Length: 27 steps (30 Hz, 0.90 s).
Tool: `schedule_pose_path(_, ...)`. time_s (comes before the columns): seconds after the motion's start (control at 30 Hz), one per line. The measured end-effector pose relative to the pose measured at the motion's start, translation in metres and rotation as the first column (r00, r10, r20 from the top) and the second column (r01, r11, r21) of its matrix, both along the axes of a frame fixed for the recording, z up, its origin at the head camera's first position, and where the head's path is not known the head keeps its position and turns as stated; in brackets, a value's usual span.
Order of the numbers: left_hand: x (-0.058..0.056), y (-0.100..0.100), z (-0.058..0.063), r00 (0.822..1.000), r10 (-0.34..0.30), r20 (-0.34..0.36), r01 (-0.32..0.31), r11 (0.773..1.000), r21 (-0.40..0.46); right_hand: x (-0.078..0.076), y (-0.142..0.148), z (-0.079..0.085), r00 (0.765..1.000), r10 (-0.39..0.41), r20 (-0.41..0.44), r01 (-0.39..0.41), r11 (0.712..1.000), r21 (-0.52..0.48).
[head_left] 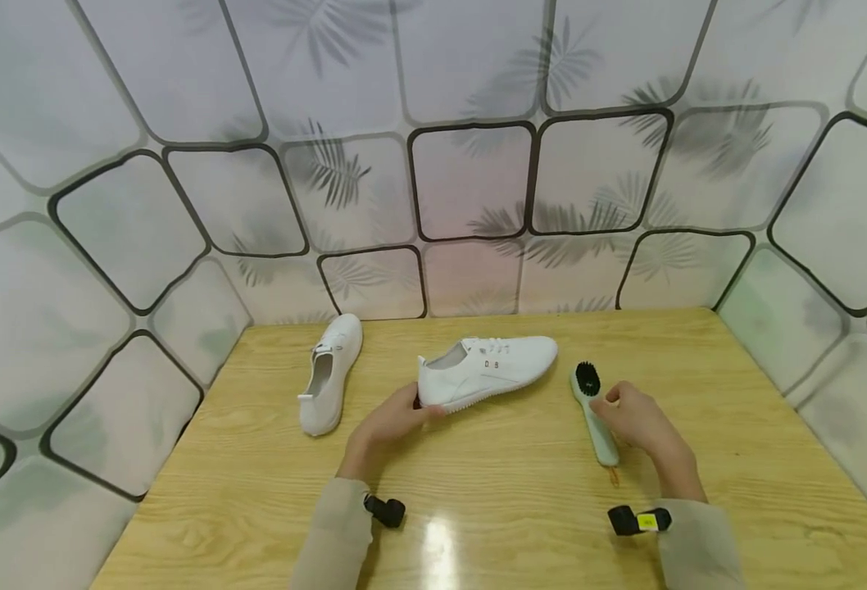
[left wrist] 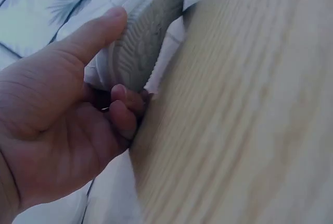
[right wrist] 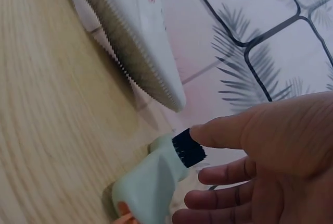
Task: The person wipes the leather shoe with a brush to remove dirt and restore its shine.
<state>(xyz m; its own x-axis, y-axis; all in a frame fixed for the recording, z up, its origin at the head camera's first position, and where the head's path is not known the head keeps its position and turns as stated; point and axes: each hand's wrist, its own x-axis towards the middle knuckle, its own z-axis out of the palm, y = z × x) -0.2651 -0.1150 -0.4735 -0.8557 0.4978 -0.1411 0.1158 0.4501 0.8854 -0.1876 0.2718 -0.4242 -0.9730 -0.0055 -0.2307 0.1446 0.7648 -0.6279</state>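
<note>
A white lace-up shoe (head_left: 496,370) lies at mid-table with its toe to the right. My left hand (head_left: 397,416) grips its heel; in the left wrist view the thumb (left wrist: 112,26) presses the edge of the patterned sole (left wrist: 136,52), and the other fingers curl at the heel. The shoe is tilted, sole partly toward me. Right of it lies a pale green shoe brush (head_left: 600,438), black bristles up. Over the brush hovers my right hand (head_left: 636,416); in the right wrist view its fingers are loosely extended beside the brush (right wrist: 156,177), whether touching I cannot tell.
The second white shoe (head_left: 348,348) stands at the left back of the wooden table (head_left: 507,483), toe away from me. A patterned cloth wall (head_left: 470,180) rises behind the table and at both sides. An orange cord (head_left: 614,476) hangs off the brush handle.
</note>
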Motion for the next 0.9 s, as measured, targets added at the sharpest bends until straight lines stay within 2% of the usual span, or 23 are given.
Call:
schedule_pose_path(0.1, 0.009, -0.011, 0.003, 0.999, -0.049, -0.024, 0.048, 0.998, -0.034, -0.003, 0.000, -0.004, 1.000, 0.009, 0.024, -0.009, 1.000, 0.024)
schedule_pose_path(0.23, 0.015, -0.021, 0.005, 0.993, -0.119, 0.018, 0.120, 0.992, -0.039, -0.005, -0.001, -0.008, 1.000, 0.023, 0.013, -0.023, 0.997, 0.068)
schedule_pose_path(0.33, 0.017, -0.027, 0.005, 0.989, -0.139, 0.052, 0.142, 0.989, -0.040, -0.005, -0.001, -0.013, 1.000, 0.022, -0.002, -0.022, 0.997, 0.078)
schedule_pose_path(0.53, 0.021, -0.031, 0.002, 0.990, -0.128, 0.065, 0.130, 0.991, -0.018, -0.006, -0.006, -0.021, 1.000, 0.020, -0.011, -0.019, 0.998, 0.054)
schedule_pose_path(0.7, 0.022, -0.025, 0.001, 0.992, -0.090, 0.093, 0.082, 0.993, 0.086, -0.009, -0.005, -0.023, 1.000, 0.009, -0.006, -0.009, 1.000, 0.022)
schedule_pose_path(0.77, 0.022, -0.022, 0.001, 0.993, -0.064, 0.100, 0.052, 0.992, 0.119, -0.011, -0.004, -0.026, 1.000, -0.004, -0.007, 0.004, 1.000, -0.001)
schedule_pose_path(0.83, 0.024, -0.019, 0.001, 0.996, -0.032, 0.085, 0.023, 0.994, 0.110, -0.012, -0.002, -0.028, 1.000, -0.025, -0.010, 0.024, 0.999, -0.036)
schedule_pose_path(0.9, 0.025, -0.017, 0.000, 0.998, -0.011, 0.060, 0.006, 0.996, 0.087, -0.013, -0.001, -0.030, 0.999, -0.052, 0.010, 0.052, 0.991, -0.125)
